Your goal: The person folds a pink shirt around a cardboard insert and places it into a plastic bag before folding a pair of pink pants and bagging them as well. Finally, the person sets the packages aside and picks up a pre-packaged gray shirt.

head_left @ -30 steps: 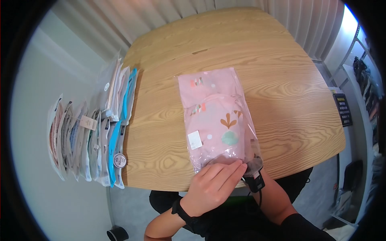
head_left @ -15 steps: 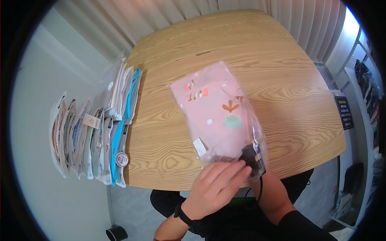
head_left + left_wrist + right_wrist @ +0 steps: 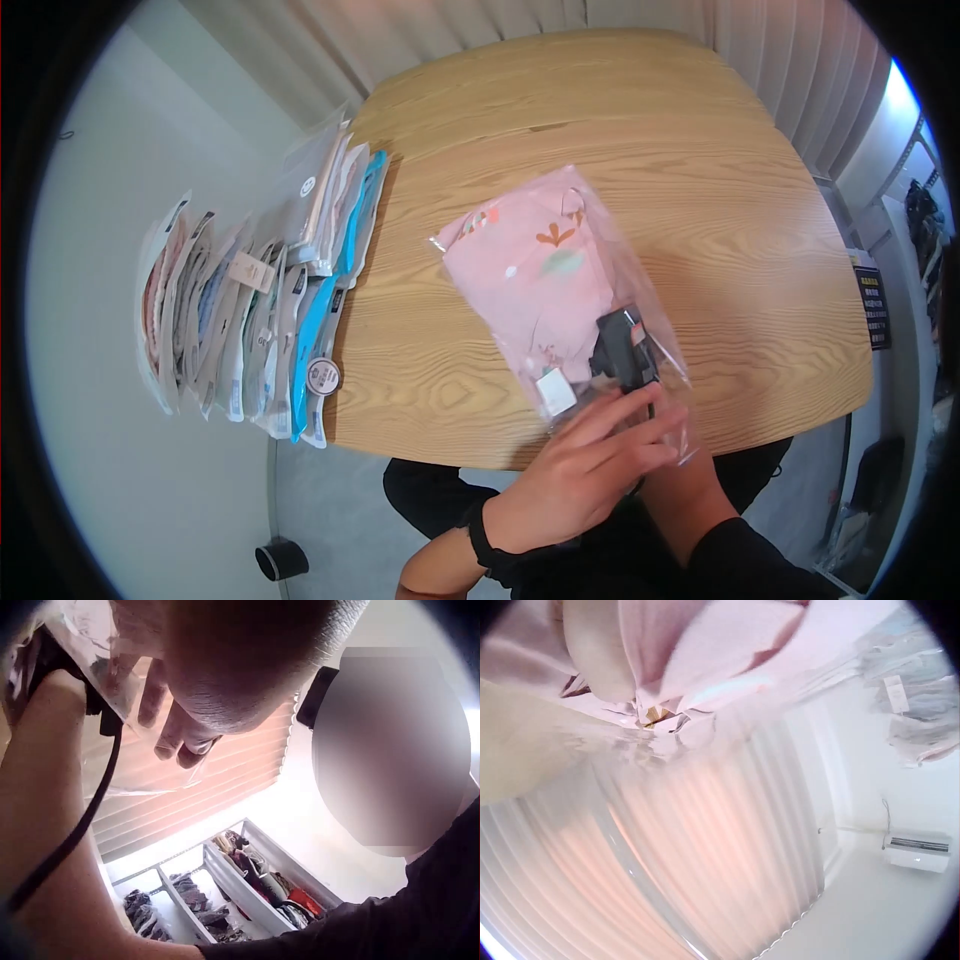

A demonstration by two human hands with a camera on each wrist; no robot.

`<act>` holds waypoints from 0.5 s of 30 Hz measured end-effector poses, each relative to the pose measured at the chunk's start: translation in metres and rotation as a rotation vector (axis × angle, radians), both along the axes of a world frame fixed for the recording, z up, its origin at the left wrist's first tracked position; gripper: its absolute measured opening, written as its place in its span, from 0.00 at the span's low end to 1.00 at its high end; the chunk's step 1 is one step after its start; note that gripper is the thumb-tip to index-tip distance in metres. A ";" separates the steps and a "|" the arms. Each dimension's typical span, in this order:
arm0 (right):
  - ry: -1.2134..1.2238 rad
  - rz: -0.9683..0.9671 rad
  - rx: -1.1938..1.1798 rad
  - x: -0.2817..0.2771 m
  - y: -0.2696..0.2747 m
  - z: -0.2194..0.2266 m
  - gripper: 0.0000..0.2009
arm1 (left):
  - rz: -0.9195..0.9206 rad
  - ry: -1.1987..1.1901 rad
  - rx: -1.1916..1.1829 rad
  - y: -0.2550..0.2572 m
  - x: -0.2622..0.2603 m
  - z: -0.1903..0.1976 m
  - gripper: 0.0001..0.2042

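- A pink garment is seen inside a clear bag, over the near half of the counter; whether its whole underside is supported cannot be told.
- A leaf-topped print and a small white tag are shown through the plastic, the tag near the bag's near end.
- The right hand is placed inside the bag, among pink folds; whether cloth is gripped cannot be told.
- A black camera is worn on the right wrist, covered by the plastic, and a cable is led back from it along the forearm.
- The left hand is held at the bag's mouth, fingers spread above the right wrist; whether the plastic is pinched cannot be told.
- A black watch is worn on the left wrist.
- Packaged clothes are lined up at the counter's left edge.
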State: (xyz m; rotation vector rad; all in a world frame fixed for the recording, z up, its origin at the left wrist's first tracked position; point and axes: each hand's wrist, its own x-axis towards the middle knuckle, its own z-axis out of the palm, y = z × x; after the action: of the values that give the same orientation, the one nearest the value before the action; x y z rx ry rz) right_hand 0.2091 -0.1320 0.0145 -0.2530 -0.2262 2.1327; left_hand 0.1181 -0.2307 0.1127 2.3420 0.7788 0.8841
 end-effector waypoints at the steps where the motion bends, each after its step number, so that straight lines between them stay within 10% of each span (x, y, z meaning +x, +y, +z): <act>1: 0.007 0.014 -0.002 -0.004 0.000 -0.001 0.28 | -0.013 -0.058 -0.040 -0.002 0.001 0.001 0.18; 12: 0.010 0.058 -0.010 0.005 0.020 -0.017 0.27 | 0.011 -0.131 -0.145 0.016 -0.004 -0.010 0.21; 15: -0.002 0.058 -0.004 0.017 0.026 -0.019 0.27 | -0.016 -0.262 -0.575 0.053 -0.036 -0.003 0.13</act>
State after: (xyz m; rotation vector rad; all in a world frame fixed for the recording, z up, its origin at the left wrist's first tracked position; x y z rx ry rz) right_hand 0.2257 -0.1056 -0.0046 -0.2539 -0.2338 2.1905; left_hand 0.0820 -0.1780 0.1095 1.6924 0.7762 0.8073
